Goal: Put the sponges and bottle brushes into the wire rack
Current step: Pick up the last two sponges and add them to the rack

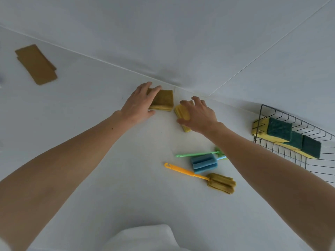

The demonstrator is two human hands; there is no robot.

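Observation:
My left hand (138, 104) lies on a yellow sponge with an olive scouring top (164, 100) near the table's back corner, fingers curled around its left end. My right hand (197, 115) closes over a second yellow sponge (183, 115) just to the right. Nearer to me lie three bottle brushes: a green-handled one (195, 154), a blue foam one (204, 163) and an orange-handled one with an olive foam head (220, 183). The black wire rack (282, 151) at the right holds yellow sponges with dark green tops (279, 129).
A stack of flat brown cloths (36, 64) lies at the far left of the white table (90, 142). White walls meet in a corner just behind the sponges. My right forearm crosses above the brushes' right ends.

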